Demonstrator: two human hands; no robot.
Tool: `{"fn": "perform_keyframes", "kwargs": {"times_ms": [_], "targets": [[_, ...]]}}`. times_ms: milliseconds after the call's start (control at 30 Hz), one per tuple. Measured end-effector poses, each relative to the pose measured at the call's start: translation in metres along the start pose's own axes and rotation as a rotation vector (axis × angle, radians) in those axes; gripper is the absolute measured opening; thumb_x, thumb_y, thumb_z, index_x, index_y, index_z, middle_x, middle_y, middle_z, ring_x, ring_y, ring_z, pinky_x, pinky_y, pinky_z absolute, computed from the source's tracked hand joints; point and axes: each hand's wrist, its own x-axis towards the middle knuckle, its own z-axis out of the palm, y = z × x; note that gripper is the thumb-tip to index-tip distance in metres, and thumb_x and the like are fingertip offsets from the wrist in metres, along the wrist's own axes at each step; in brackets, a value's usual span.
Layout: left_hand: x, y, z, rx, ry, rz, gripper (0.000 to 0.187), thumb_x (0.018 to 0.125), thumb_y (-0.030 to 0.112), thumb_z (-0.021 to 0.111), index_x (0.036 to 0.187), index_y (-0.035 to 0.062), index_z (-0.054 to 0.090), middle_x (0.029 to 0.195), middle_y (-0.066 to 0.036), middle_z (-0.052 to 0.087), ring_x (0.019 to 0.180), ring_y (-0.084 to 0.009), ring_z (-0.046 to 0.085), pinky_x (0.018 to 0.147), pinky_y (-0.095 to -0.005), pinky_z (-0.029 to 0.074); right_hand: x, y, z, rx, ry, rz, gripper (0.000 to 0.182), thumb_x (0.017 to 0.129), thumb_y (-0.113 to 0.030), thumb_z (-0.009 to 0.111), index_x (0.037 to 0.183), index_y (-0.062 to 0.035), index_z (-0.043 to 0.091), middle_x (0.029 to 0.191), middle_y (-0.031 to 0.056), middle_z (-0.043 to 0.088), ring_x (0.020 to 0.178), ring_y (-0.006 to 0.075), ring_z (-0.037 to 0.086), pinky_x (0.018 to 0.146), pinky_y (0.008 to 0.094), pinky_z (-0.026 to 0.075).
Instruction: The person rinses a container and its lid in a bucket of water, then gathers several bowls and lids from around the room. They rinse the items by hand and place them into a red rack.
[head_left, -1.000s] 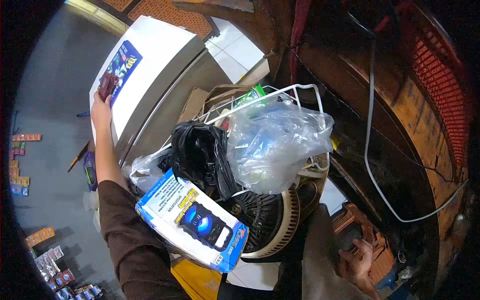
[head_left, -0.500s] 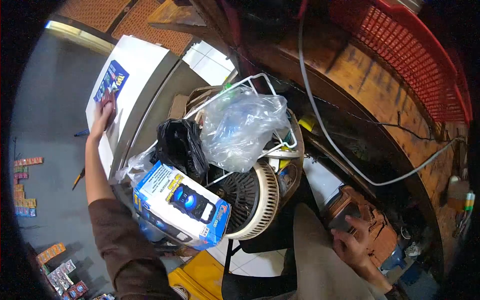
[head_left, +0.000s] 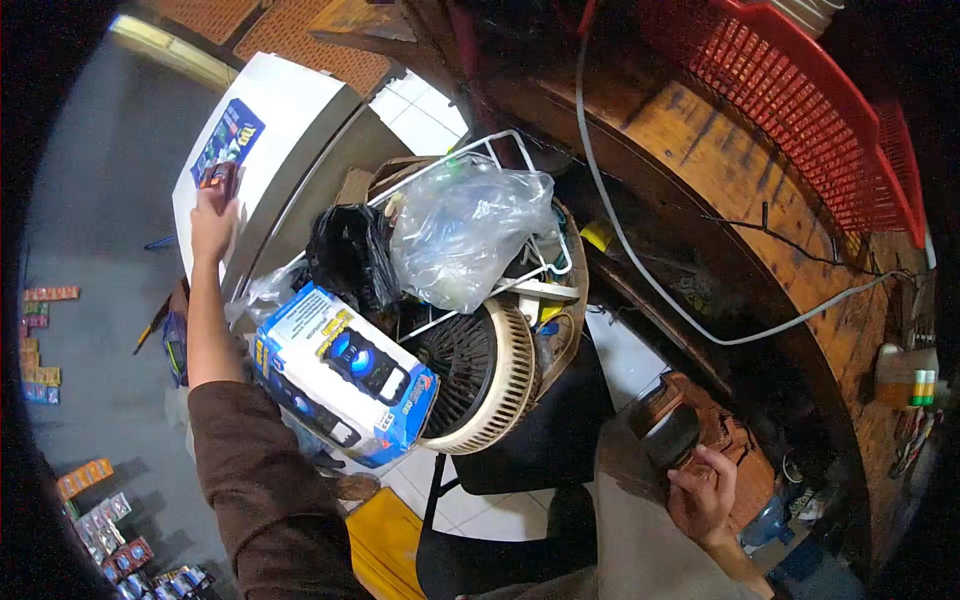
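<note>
Stretched out to the left, my left hand (head_left: 210, 228) is closed around a small dark-red packet (head_left: 218, 178), whose exact kind I cannot make out. The hand is over a white surface (head_left: 285, 100), and the packet overlaps the lower edge of a blue printed sheet (head_left: 228, 133) lying there. My right hand (head_left: 705, 495), at the lower right, has loosely bent fingers and nothing visible in them. Close to its fingertips is a dark, smooth object (head_left: 670, 432) against a crumpled brown bag-like thing (head_left: 735, 455).
Between my arms stand a blue-and-white speaker box (head_left: 345, 375), a round cream fan part (head_left: 515, 380), a black plastic bag (head_left: 350, 260) and a clear plastic bag (head_left: 470, 230) on a white wire rack. A red basket (head_left: 780, 100) tops the wooden counter (head_left: 720, 140), crossed by a grey cable (head_left: 640, 270).
My left hand and the packet have shifted slightly, the packet now covering less of the blue sheet. The whole view has turned a little. My right hand is a bit further from the dark object.
</note>
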Motion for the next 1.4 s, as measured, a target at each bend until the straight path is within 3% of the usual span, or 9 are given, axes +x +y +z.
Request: {"fn": "perform_keyframes", "kwargs": {"times_ms": [233,400,633,733,833,933,1100,1267,1400], "targets": [[0.036,-0.001,0.034,0.303,-0.032,-0.17,0.067,0.068,0.058,0.052,0.126,0.03,0.031,0.132,-0.023,0.019,0.126,-0.035,0.009,0.094,-0.0575,0.006,-0.011,-0.001,0.021,0.074,-0.107,0.184,0.036,0.055,0.001,0.063,0.087,-0.0149,0.062,0.102,0.0146,0.048,0.091,0.0296,0.051,0.069,0.0351,0.045],[0.037,-0.001,0.021,0.189,0.017,-0.093,0.04,0.069,0.037,0.061,0.101,0.0155,0.052,0.121,-0.017,0.039,0.104,-0.0291,0.046,0.084,-0.0347,0.037,0.004,-0.006,0.028,0.132,-0.097,0.168,0.037,0.053,0.001,0.064,0.086,-0.015,0.063,0.102,0.0138,0.049,0.089,0.0295,0.052,0.07,0.0349,0.045],[0.026,-0.016,-0.003,-0.36,0.235,-0.141,0.036,0.082,0.028,0.045,0.109,0.0045,0.045,0.107,-0.012,0.05,0.091,-0.0189,0.053,0.077,-0.0261,0.04,0.018,-0.006,0.022,0.128,-0.033,0.026,0.034,0.055,0.002,0.065,0.086,-0.0115,0.062,0.103,0.0153,0.047,0.087,0.0297,0.053,0.072,0.0341,0.045],[-0.016,0.031,-0.047,-0.976,0.389,-0.447,0.036,0.086,0.024,0.035,0.118,0.0075,0.033,0.118,-0.016,0.037,0.098,-0.0365,0.047,0.06,-0.0439,0.055,0.019,-0.008,0.018,0.167,0.035,0.001,0.033,0.056,0.003,0.063,0.087,-0.0093,0.061,0.104,0.0166,0.047,0.087,0.0296,0.052,0.072,0.0333,0.045],[-0.066,0.054,-0.08,-1.024,0.519,-0.376,0.039,0.09,0.024,0.03,0.123,0.0037,0.027,0.119,-0.021,0.037,0.1,-0.0334,0.048,0.076,-0.0444,0.05,0.024,-0.015,0.013,0.256,0.097,0.057,0.033,0.057,0.004,0.062,0.088,-0.0083,0.061,0.104,0.0167,0.047,0.089,0.0293,0.051,0.072,0.0331,0.044],[-0.166,0.145,-0.121,-1.331,0.246,-0.215,0.043,0.09,0.027,0.032,0.126,0.0052,0.025,0.126,-0.015,0.033,0.112,-0.0303,0.038,0.095,-0.0434,0.034,0.034,-0.022,-0.004,0.346,0.029,0.092,0.027,0.064,-0.001,0.06,0.09,-0.0062,0.059,0.106,0.0155,0.049,0.093,0.028,0.051,0.078,0.0326,0.043],[-0.311,0.266,-0.103,-1.365,-0.411,-0.288,0.046,0.086,0.036,0.037,0.118,0.0035,0.038,0.112,-0.016,0.048,0.099,-0.0267,0.05,0.081,-0.0384,0.043,0.004,-0.009,-0.011,0.821,0.053,0.336,0.024,0.08,-0.015,0.053,0.101,-0.0048,0.052,0.105,0.0098,0.049,0.09,0.0178,0.052,0.072,0.0268,0.044],[-0.424,0.412,-0.035,-1.167,-0.957,0.534,0.026,0.073,0.013,0.058,0.098,0.0039,0.056,0.11,-0.013,0.052,0.111,-0.0293,0.042,0.094,-0.0387,0.031,-0.077,0.026,-0.037,1.644,0.012,1.046,0.046,0.081,-0.041,0.047,0.111,-0.0069,0.045,0.1,0.0057,0.051,0.087,0.0145,0.053,0.071,0.0257,0.045],[-0.499,0.484,0.014,-1.097,-1.091,0.942,0.026,0.069,0.009,0.062,0.094,0.0073,0.059,0.107,-0.009,0.055,0.115,-0.0306,0.037,0.099,-0.04,0.024,-0.15,0.085,-0.04,1.548,0.353,1.125,0.044,0.075,-0.035,0.056,0.11,-0.01,0.046,0.096,0.0053,0.055,0.081,0.0156,0.056,0.07,0.0283,0.046]]}}
